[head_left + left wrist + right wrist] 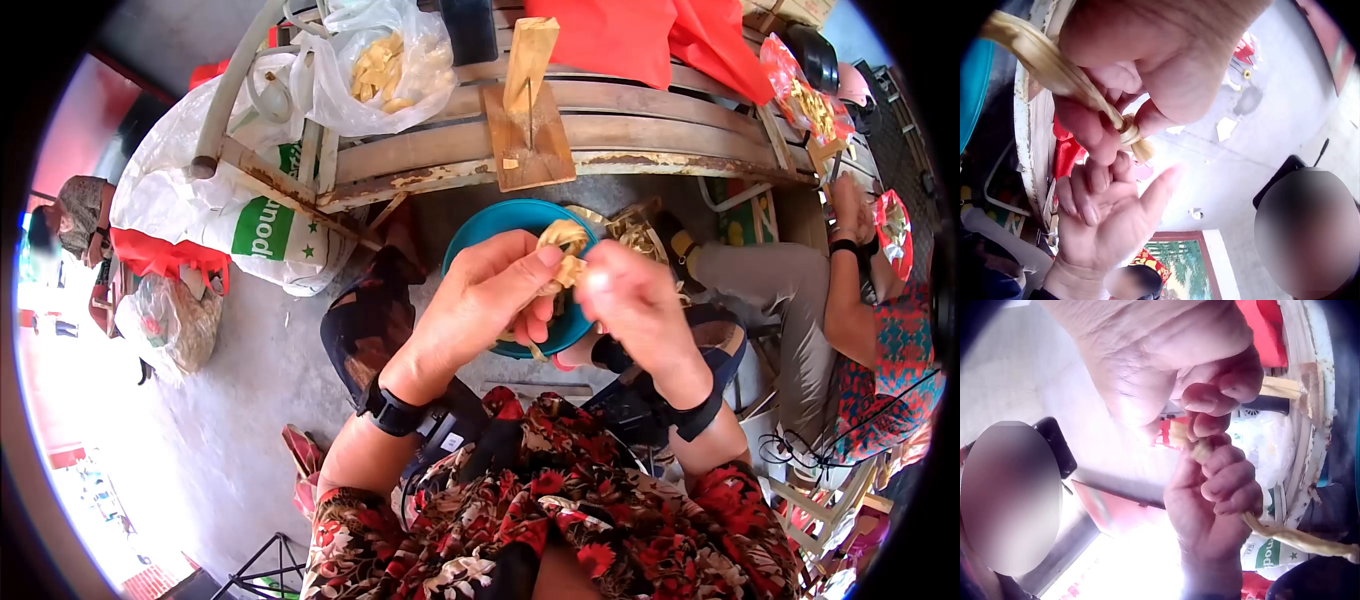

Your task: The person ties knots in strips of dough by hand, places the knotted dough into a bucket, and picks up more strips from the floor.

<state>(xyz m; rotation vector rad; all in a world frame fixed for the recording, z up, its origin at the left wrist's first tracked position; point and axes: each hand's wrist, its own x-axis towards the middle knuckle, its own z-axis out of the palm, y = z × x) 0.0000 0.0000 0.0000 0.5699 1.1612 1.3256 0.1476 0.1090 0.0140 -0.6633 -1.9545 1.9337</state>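
Note:
A pale yellow, soft strip (1066,75) with a tight knot (1129,129) near one end is between the two hands. My left hand (470,305) pinches it beside the knot, thumb against fingers. A short end sticks out past the knot in the left wrist view. Close by, my right hand (645,315) has bent fingers near the knot, its thumb standing away from them in the left wrist view; it is blurred in the head view. Beneath both hands is a teal basin (468,236), its inside partly hidden by them.
Ahead is a slatted bench (640,130) bearing a wooden stand (510,165), a plastic bag of yellow pieces (380,75) and red cloth (610,40). More strips (640,235) lie beyond the basin. Another person (850,320) sits at right; white sacks (250,220) stand left.

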